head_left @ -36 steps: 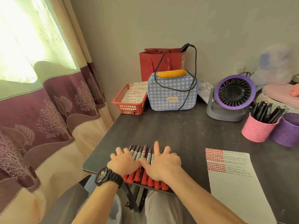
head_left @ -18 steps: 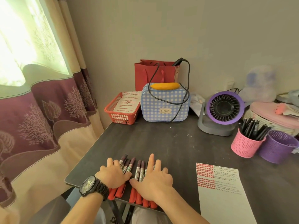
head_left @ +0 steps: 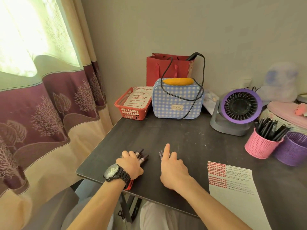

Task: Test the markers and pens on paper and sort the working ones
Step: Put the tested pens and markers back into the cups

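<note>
Red markers with dark caps lie near the front edge of the dark table (head_left: 191,140), split into two bunches. My left hand (head_left: 131,165), with a black watch on the wrist, curls over the left bunch (head_left: 141,155), whose cap ends stick out past the fingers. My right hand (head_left: 172,170) covers the right bunch (head_left: 161,153), index finger stretched forward and the other fingers curled. To the right lies the test paper (head_left: 232,193), with red and dark scribble rows at its top.
A pink mesh cup (head_left: 259,147) of black pens (head_left: 270,130) and a purple mesh cup (head_left: 293,151) stand at the right. Behind are a purple fan (head_left: 239,110), a blue checked case (head_left: 177,100), a red basket (head_left: 132,107) with paper and a red bag (head_left: 166,68).
My hands lay side by side on one row of markers. They have moved apart, dragging the markers into two bunches with bare table between. The camera has tilted up.
</note>
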